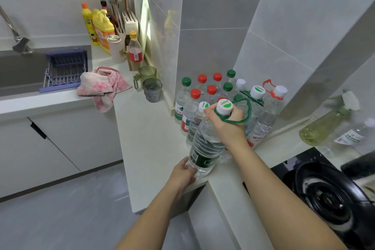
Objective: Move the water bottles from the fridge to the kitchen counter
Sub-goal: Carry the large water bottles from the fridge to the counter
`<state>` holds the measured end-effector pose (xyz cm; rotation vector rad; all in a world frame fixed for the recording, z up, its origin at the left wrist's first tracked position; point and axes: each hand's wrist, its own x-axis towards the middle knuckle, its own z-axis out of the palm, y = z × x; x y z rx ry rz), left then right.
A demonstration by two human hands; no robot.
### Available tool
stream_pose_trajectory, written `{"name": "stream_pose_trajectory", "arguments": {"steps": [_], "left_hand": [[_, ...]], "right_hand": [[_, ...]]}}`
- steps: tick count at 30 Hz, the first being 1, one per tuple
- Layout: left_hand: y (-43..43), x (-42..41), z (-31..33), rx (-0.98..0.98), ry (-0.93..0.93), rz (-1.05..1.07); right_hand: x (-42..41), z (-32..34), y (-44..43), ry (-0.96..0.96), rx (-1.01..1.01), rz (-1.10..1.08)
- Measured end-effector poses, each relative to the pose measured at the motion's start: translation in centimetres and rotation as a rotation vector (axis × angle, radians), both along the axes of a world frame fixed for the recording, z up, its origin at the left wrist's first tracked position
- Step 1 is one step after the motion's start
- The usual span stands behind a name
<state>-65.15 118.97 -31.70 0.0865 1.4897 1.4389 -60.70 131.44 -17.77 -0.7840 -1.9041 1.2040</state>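
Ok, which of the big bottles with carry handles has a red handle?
The rightmost big bottle, at the far end of the cluster: its loop is red, while its neighbour and the held bottle in the right hand have green loops.

Soft, cool, even light fills the kitchen, leaving only faint shadows on the pale surface [146, 138] around the large water bottle [205, 144]. Up and left of that bottle, a hanging white board [144, 20] flares with glare. Far to the bottle's right a spray bottle [324, 128] smears into blur, and the wall tiles [213, 6] above it bend with wide-angle distortion.
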Motion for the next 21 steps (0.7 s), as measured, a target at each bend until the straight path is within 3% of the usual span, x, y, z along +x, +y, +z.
{"name": "stream_pose_trajectory", "arguments": {"steps": [16,21], "left_hand": [[2.0,1.0,-0.1,0.099,0.011,0.024],[1.7,0.3,-0.3,0.092,-0.038,0.008]], "right_hand": [[0.1,-0.5,1.6,0.098,0.011,-0.039],[3.0,-4.0,-0.6,0.088,0.081,-0.094]]}}
